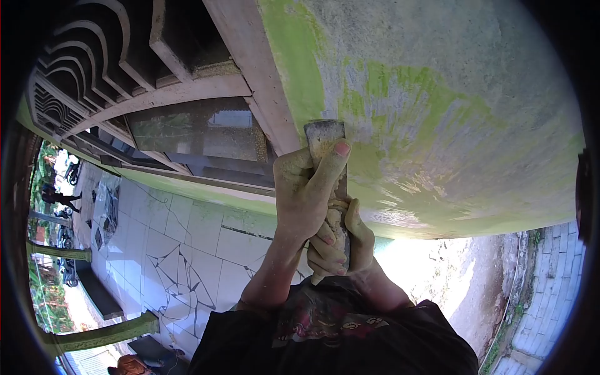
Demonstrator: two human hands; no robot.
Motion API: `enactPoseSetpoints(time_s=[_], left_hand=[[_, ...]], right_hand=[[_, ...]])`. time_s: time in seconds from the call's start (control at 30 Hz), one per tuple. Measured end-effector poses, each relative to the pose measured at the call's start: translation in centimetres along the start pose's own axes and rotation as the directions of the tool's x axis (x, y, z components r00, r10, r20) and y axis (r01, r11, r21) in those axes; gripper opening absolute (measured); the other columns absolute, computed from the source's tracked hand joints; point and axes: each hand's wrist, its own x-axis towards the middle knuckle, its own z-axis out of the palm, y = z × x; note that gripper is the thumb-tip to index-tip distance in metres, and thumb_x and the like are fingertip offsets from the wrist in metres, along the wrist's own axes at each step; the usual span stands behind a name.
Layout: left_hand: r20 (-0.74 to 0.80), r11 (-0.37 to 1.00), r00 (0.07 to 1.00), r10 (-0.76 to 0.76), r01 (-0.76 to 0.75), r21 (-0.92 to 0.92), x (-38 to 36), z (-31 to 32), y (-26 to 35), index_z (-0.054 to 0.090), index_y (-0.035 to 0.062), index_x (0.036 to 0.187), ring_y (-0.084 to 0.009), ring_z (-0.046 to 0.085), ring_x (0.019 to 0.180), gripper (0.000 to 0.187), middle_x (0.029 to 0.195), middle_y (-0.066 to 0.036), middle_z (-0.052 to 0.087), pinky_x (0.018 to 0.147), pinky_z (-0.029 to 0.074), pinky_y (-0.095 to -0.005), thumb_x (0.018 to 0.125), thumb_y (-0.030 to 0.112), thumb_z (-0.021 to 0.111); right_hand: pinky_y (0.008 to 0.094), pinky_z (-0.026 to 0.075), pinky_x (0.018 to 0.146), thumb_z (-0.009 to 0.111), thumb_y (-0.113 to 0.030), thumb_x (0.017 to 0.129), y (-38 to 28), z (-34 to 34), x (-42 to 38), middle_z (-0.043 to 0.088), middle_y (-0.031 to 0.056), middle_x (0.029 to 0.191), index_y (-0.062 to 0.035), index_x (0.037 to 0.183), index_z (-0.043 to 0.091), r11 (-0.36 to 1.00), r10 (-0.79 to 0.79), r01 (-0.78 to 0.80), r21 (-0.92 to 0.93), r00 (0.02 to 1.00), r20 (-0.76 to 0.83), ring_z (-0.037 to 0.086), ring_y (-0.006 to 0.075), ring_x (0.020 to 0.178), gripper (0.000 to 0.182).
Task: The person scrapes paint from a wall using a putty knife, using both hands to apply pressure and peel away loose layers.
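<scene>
Holding one scraper [324,134]: two hands [299,190] [361,240]

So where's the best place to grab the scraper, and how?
Probably by the handle of the scraper, coming from the dark shirt side. The handle looks narrow enough to wrap around and points toward the shirt, while the broad, flat blade points away.

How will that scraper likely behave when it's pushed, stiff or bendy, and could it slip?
The scraper is probably stiff, since its broad blade looks straight. It may slip a little, as pale dust seems to coat the left hand and right hand. It seems unlikely to twist easily, because both hands clasp it.
</scene>
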Motion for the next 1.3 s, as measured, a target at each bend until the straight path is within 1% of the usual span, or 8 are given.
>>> enactPoseSetpoints(time_s=[0.1,0.13,0.37,0.47,0.7,0.87,1.13,1.3], left_hand=[[-0.009,0.998,1.000,0.009,-0.009,0.064,-0.5,-1.0,-1.5,0.050,0.0056,0.058,0.0002,0.032,0.050,0.039,0.053,0.008,0.042,0.042,0.023,-0.0220,0.093,0.019,0.062],[0.029,0.990,0.999,0.039,-0.043,0.135,-0.3,-1.2,-1.9,0.050,0.0056,0.058,0.0001,0.033,0.050,0.039,0.053,0.007,0.043,0.043,0.023,-0.0220,0.093,0.019,0.062],[-0.004,0.996,1.000,0.014,-0.014,0.083,0.2,-0.5,0.5,0.049,0.0062,0.058,0.0000,0.032,0.050,0.039,0.054,0.008,0.041,0.043,0.024,-0.0217,0.093,0.019,0.062],[0.014,0.987,0.999,0.030,-0.032,0.156,-0.4,-1.8,-2.6,0.049,0.0060,0.059,0.0001,0.032,0.050,0.038,0.054,0.009,0.042,0.043,0.023,-0.0217,0.093,0.018,0.061],[-0.036,0.997,0.998,0.048,-0.045,0.061,0.5,-0.2,1.6,0.049,0.0062,0.059,-0.0002,0.032,0.050,0.038,0.054,0.009,0.041,0.043,0.023,-0.0217,0.093,0.019,0.061],[0.046,0.995,0.999,-0.001,-0.003,0.096,-1.1,-1.6,-5.3,0.049,0.0062,0.059,-0.0006,0.032,0.050,0.038,0.055,0.008,0.041,0.044,0.023,-0.0221,0.093,0.019,0.061],[0.081,0.994,0.995,-0.054,0.046,0.098,-0.9,-1.9,-5.7,0.047,0.0068,0.056,-0.0009,0.030,0.049,0.041,0.053,0.008,0.040,0.043,0.023,-0.0226,0.093,0.019,0.060],[0.071,0.995,0.992,0.100,-0.102,0.024,0.6,-0.7,-3.1,0.052,0.0058,0.060,-0.0009,0.034,0.049,0.037,0.055,0.007,0.044,0.044,0.026,-0.0212,0.093,0.019,0.060]], right_hand=[[0.0261,0.030,0.035,0.023,-0.068,0.091,1.2,-1.4,-1.2,0.036,0.0003,0.045,-0.0061,0.078,0.042,0.992,-0.018,0.016,0.128,1.000,0.012,0.036,0.0126,0.030,0.066],[0.0261,0.030,0.035,0.023,-0.068,0.091,1.3,-1.8,-0.9,0.036,0.0003,0.045,-0.0061,0.078,0.042,0.992,-0.021,0.018,0.122,0.999,0.024,0.036,0.0126,0.030,0.066],[0.0254,0.030,0.034,0.022,-0.067,0.092,1.0,-0.2,0.1,0.035,-0.0004,0.045,-0.0062,0.077,0.042,0.997,-0.035,0.034,0.072,0.999,0.023,0.035,0.0127,0.029,0.066],[0.0254,0.028,0.033,0.022,-0.066,0.092,2.2,-2.2,-1.1,0.036,0.0004,0.046,-0.0061,0.079,0.042,0.987,-0.032,0.030,0.156,0.999,0.013,0.036,0.0120,0.030,0.065],[0.0261,0.030,0.033,0.022,-0.065,0.093,1.0,-0.3,1.1,0.038,0.0015,0.047,-0.0059,0.078,0.041,0.998,-0.057,0.055,0.019,0.995,0.087,0.035,0.0127,0.030,0.064],[0.0267,0.032,0.034,0.021,-0.066,0.093,2.5,-4.8,-2.9,0.038,0.0015,0.047,-0.0066,0.079,0.042,0.996,-0.038,0.040,0.076,0.999,-0.033,0.036,0.0130,0.031,0.064],[0.0274,0.032,0.034,0.022,-0.067,0.092,2.8,-6.0,-2.8,0.038,0.0017,0.048,-0.0061,0.080,0.042,0.999,-0.044,0.046,0.026,0.997,-0.061,0.036,0.0140,0.032,0.065],[0.0273,0.030,0.034,0.023,-0.067,0.092,0.5,-4.6,-1.1,0.037,0.0012,0.047,-0.0060,0.079,0.042,0.995,-0.058,0.055,-0.079,0.998,-0.027,0.035,0.0136,0.031,0.065]])
